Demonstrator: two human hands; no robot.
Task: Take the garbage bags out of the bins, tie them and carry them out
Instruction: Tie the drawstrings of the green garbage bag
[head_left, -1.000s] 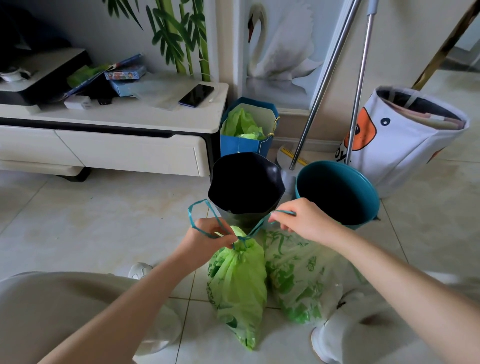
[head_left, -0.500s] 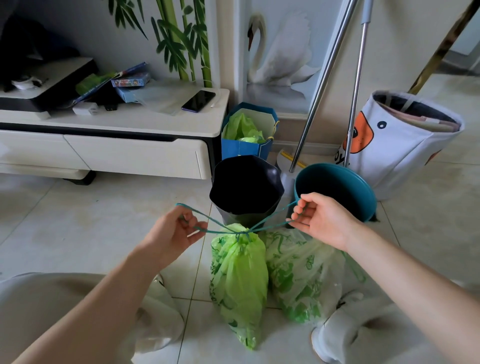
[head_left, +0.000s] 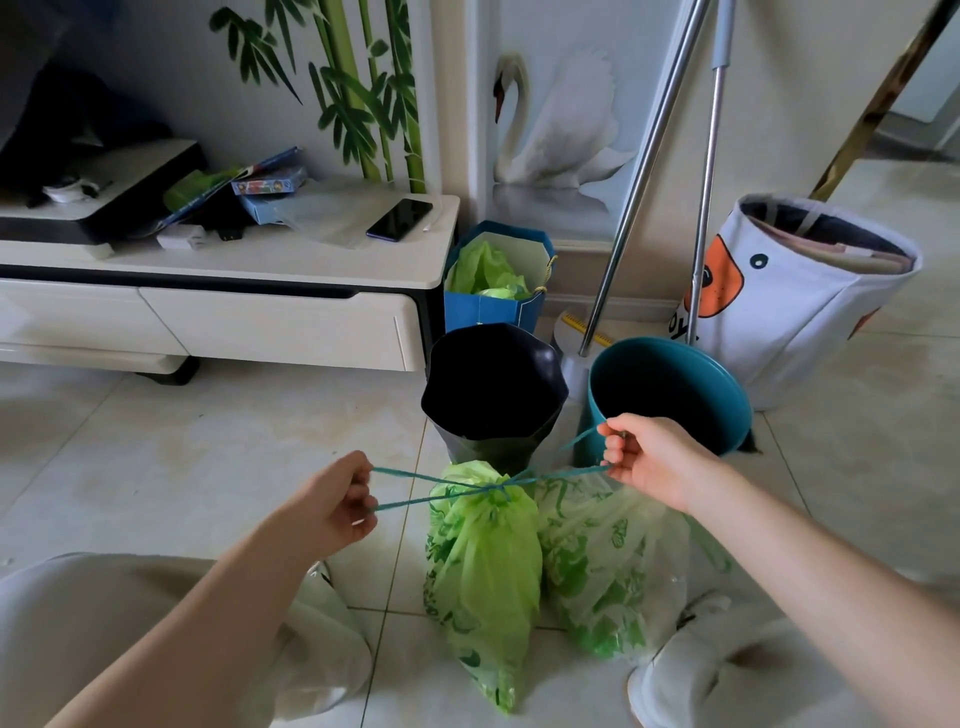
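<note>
The gathered neck of the bright green plastic garbage bag (head_left: 483, 566) lies midway between the hands, equally near both. The left hand (head_left: 332, 506) and right hand (head_left: 644, 457), held apart, each grip the teal drawstring (head_left: 441, 480), which runs left-right. The black faceted bin (head_left: 493, 389) and teal round bin (head_left: 670, 395) hold no bags; a paler green bag (head_left: 608, 571) stands just beside.

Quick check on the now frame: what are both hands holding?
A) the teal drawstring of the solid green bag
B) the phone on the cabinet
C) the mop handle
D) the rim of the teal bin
A: the left hand and the right hand each grip an end of the drawstring, pulled taut across the cinched neck of the green bag.
</note>
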